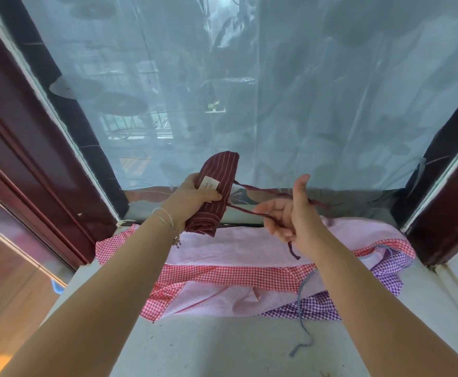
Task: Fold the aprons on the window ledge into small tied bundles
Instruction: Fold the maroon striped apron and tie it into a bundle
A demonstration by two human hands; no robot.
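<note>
L hand [195, 198] grips rolled maroon pinstripe apron [217, 191] above ledge's back edge; white sewn label [209, 184], writing illegible. R hand [290, 213] curls round thin maroon ties [252, 190]. Pink/red gingham apron [222, 276] & purple gingham apron [315, 306] lie crumpled on ledge [222, 346], mid-right.

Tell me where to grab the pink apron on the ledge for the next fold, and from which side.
Probably the pink apron is best pinched at its red-checked corner on the left, coming from the left edge of the ledge. That corner lies flat and exposed, while the right end is tangled with the purple checked apron and the striped cord.
</note>
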